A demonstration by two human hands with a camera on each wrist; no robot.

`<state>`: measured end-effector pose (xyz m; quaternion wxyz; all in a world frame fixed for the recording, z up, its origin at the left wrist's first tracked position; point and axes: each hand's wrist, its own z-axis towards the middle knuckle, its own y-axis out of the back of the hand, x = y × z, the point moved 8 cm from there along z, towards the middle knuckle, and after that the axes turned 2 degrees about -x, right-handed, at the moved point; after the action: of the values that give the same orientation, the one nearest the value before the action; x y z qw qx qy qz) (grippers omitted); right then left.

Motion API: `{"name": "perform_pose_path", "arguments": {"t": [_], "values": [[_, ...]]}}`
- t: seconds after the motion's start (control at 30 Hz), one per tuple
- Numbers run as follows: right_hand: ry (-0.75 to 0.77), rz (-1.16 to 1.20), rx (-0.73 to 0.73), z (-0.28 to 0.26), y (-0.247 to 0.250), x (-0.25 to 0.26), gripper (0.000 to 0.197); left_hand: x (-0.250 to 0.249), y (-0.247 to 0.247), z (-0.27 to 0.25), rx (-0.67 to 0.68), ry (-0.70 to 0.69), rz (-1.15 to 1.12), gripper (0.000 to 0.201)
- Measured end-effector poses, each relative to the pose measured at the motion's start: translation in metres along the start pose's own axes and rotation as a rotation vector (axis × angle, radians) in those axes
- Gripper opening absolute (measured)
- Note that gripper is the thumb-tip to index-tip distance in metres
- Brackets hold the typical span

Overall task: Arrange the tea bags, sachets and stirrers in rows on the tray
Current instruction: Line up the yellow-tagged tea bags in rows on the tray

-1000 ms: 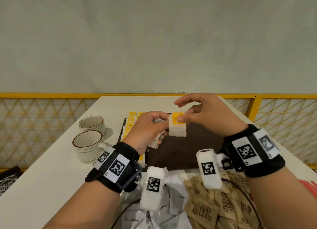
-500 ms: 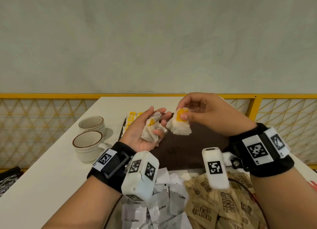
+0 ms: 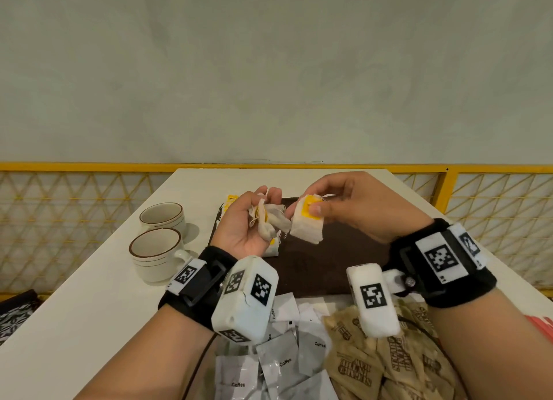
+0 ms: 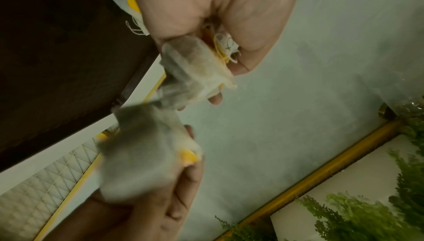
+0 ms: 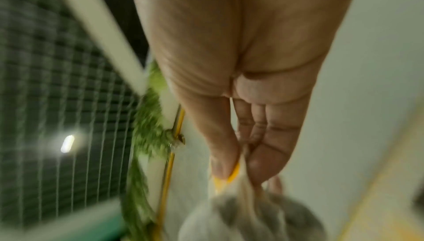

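Surface: white table (image 3: 89, 310), its near edge under your forearms. Nearest you lie grey coffee sachets (image 3: 284, 360) and, to their right, brown sugar sachets (image 3: 389, 366), both in loose overlapping heaps, no common direction. Beyond them the dark brown tray (image 3: 329, 262), long axis running left to right; yellow-tagged tea bags (image 3: 230, 200) line its left edge, mostly hidden by your wrist. Two white cups (image 3: 157, 253) with brown rims stand left of the tray. Behind the table: yellow rail (image 3: 89, 166) with lattice, then a pale wall.

Your left hand (image 3: 242, 229) is palm-up above the tray's left part, fingers loosely curled round a crumpled bunch of tea bags (image 3: 270, 220), strings tangled; orientation cannot be told. Your right hand (image 3: 353, 208) pinches one tea bag (image 3: 308, 223) by its yellow tag between thumb and forefinger, other fingers bent; the white pouch hangs down, long axis near vertical, just beside the bunch, above the tray. The right wrist view is blurred
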<state>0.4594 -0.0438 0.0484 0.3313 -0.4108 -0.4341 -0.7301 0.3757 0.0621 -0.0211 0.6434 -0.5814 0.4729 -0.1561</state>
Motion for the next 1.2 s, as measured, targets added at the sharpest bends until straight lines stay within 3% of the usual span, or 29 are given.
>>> {"name": "perform_pose_path", "arguments": {"t": [0.1,0.2,0.4,0.53,0.73,0.87,0.93,1.07,1.2], "values": [[-0.059,0.213,0.005,0.003,-0.007,-0.009,0.024,0.002,-0.003,-0.001,0.033,-0.001,0.017,0.020],[-0.082,0.084,0.011,0.005,-0.019,-0.019,0.014,0.006,-0.007,-0.002,0.053,-0.029,-0.008,0.026],[-0.082,-0.108,0.057,0.007,-0.032,-0.027,0.015,0.012,-0.003,0.000,-0.003,-0.047,0.064,0.023],[-0.087,-0.150,-0.003,0.008,-0.023,-0.027,0.016,0.025,0.006,0.004,-0.061,0.082,0.028,0.013],[-0.013,-0.155,-0.178,0.010,0.014,-0.018,0.020,0.039,0.018,0.007,-0.112,0.170,-0.108,0.028],[0.087,0.021,-0.212,0.008,0.031,-0.006,0.023,0.041,0.027,0.005,-0.181,0.230,0.106,0.013],[0.112,0.128,-0.144,0.005,0.029,-0.001,0.027,0.038,0.023,0.002,-0.136,0.241,0.243,0.011],[0.177,0.318,0.036,-0.003,0.020,0.011,0.017,0.022,-0.001,-0.008,0.055,0.135,0.484,0.018],[0.207,0.300,0.181,-0.007,0.008,0.015,0.018,0.018,-0.025,-0.022,0.267,0.073,0.676,0.025]]}}
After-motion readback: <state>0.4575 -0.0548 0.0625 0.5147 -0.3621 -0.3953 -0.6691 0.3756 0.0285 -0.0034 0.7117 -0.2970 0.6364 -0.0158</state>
